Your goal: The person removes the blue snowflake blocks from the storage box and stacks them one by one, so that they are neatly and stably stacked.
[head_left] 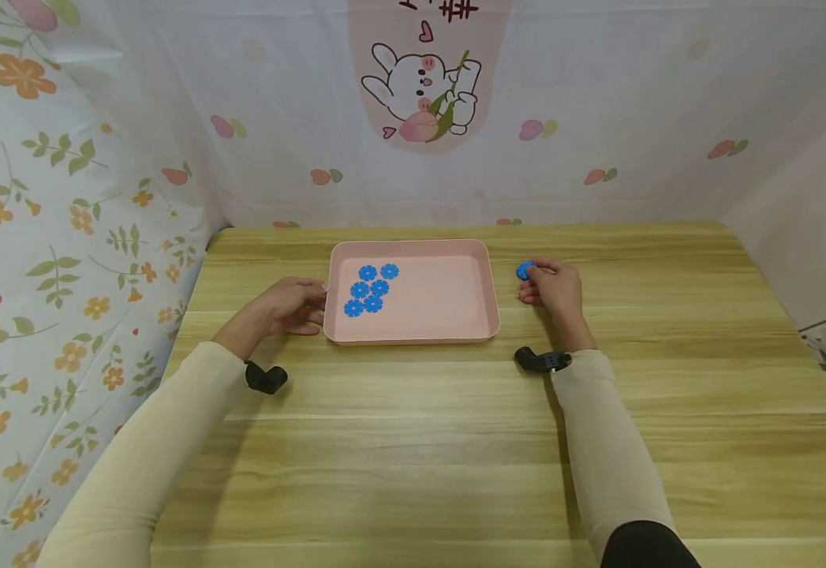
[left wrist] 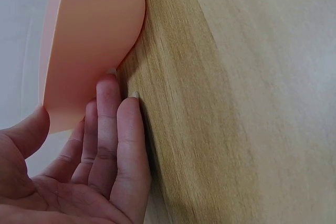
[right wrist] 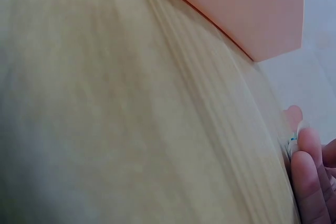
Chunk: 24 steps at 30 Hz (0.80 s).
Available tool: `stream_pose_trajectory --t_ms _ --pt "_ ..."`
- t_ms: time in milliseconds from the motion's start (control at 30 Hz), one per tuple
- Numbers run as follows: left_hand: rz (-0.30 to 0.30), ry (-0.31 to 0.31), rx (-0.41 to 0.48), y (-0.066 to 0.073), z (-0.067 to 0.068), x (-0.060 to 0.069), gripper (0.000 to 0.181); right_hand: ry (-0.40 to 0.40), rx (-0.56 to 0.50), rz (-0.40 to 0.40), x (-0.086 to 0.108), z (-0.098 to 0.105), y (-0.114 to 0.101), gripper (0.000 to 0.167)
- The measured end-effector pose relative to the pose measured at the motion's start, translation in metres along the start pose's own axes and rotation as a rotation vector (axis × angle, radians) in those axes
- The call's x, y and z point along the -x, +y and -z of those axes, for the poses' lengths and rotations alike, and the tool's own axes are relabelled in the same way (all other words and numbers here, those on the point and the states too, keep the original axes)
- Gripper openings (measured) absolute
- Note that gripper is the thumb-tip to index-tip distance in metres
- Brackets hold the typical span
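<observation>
- One left hand [head_left: 288, 306] touches the left wall of the pink tray [head_left: 441, 304], thumb and fingers [left wrist: 106, 129] apart.
- Six blue discs [head_left: 360, 290] already lie in its left half.
- A seventh disc [head_left: 523, 270] remains outside, just right of it, pinched in the right hand's [head_left: 558, 290] fingers.

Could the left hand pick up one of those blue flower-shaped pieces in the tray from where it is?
Probably yes: the left hand is at the side of the pink tray nearest the blue pieces. Only the tray's low wall stands between; nothing covers them.
</observation>
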<state>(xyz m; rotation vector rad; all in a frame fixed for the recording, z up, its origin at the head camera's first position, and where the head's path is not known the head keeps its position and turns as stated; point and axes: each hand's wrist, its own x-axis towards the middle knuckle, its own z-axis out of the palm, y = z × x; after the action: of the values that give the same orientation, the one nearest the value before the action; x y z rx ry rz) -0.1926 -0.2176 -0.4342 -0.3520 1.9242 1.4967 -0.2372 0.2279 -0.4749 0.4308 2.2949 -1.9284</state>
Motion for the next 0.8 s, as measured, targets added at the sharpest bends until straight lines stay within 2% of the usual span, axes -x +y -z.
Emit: stream_pose_trajectory --t_ms 500,800 --pt "-0.001 0.000 0.002 -0.001 0.000 0.001 0.047 0.019 -0.003 -0.006 -0.001 0.000 0.000 0.036" --pt "0.000 0.003 -0.011 -0.001 0.001 0.001 0.049 0.001 0.010 -0.011 0.004 -0.001 -0.010 0.040"
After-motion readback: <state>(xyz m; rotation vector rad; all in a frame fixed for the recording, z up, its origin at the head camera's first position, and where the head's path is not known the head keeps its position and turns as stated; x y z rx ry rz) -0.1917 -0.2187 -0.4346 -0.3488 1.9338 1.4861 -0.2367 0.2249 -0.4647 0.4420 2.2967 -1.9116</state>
